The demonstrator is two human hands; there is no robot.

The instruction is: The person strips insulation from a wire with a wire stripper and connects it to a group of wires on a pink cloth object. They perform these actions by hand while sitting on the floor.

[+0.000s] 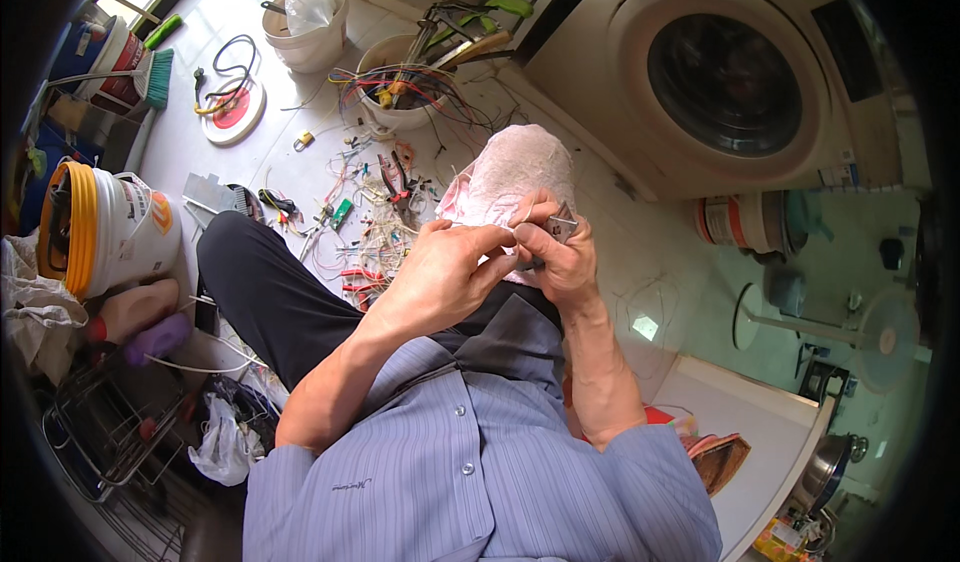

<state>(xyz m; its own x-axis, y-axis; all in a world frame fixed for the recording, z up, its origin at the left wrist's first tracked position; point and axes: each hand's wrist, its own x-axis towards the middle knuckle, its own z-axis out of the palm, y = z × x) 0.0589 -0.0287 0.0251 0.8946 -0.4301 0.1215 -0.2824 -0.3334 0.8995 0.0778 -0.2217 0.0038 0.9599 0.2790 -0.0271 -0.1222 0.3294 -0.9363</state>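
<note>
My left hand [450,267] pinches a thin white wire [459,224] between thumb and fingers. Close against it, my right hand [562,259] is closed around a small flat grey piece [560,228], with the wire passing by its fingertips. The kind of that piece is hard to make out. Both hands are held over my lap, just in front of a pink towel [525,167] draped over my knee. On the floor left of the towel lie red-and-black pliers [398,187] and a tangle of thin wires [385,237]. Red tool handles [362,282] show beside my left forearm.
A bucket of tools and wires [395,112] stands beyond the tangle, near a white bucket [308,42]. At the upper right is a washing machine [590,72]. A yellow-rimmed bucket [140,222] stands left; a lid [245,127] bears a coiled cord.
</note>
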